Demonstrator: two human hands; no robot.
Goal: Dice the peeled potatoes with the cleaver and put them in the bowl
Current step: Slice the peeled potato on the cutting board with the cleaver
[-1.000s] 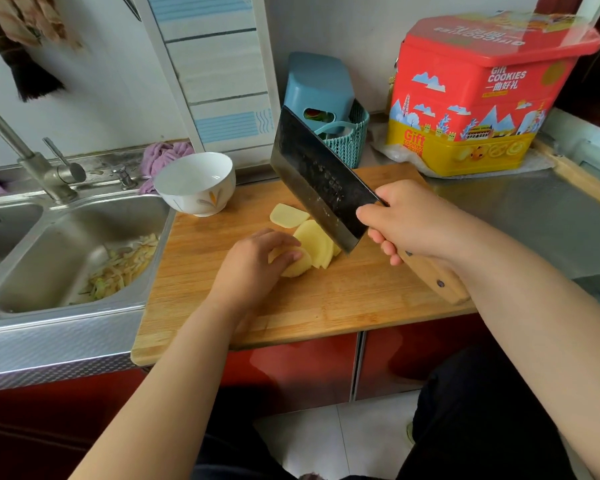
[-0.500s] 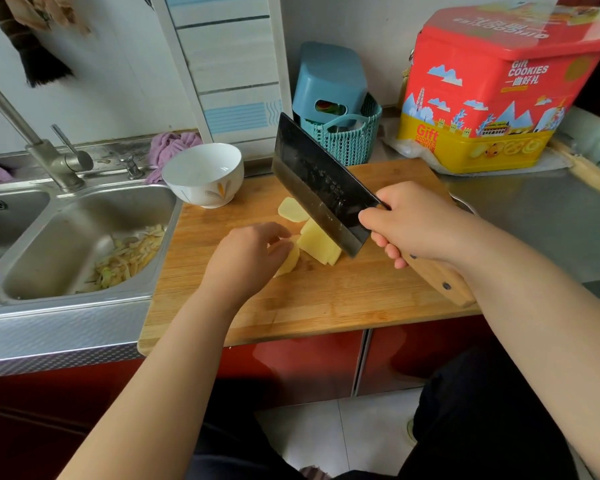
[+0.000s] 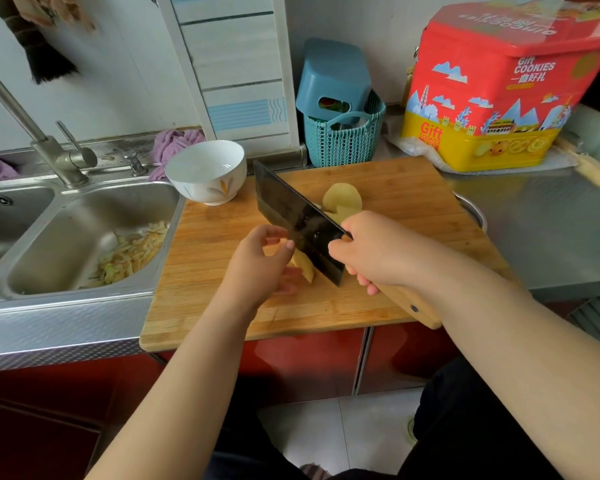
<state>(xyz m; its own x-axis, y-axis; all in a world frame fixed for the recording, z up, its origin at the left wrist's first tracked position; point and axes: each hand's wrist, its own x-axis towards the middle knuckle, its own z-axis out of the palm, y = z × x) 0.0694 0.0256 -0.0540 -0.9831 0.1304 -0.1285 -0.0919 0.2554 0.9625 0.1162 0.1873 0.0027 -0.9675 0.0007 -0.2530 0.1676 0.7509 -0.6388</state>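
Potato slices (image 3: 342, 200) lie on the far half of our wooden cutting board (image 3: 395, 188), partly hidden behind the cleaver (image 3: 298, 220), and one more potato piece (image 3: 303, 266) sits near the middle of the board, right against the blade's left face. From the head view, our right hand (image 3: 371, 252) has its fingers wrapped round the cleaver's wooden handle, and the dark blade slants away from us toward the far left, its lower corner down at the board beside that piece. Our left hand (image 3: 257, 268) curls over the near piece, with fingertips and thumb touching it and steadying it next to the blade. The white bowl (image 3: 207, 171) stands at the board's far left corner, well apart from the potato; we see nothing inside it. To the left, the steel sink (image 3: 84, 237) holds a heap of peelings (image 3: 132, 252). Behind the board stand a teal basket (image 3: 343, 140) and a red and yellow cookie tin (image 3: 492, 98).
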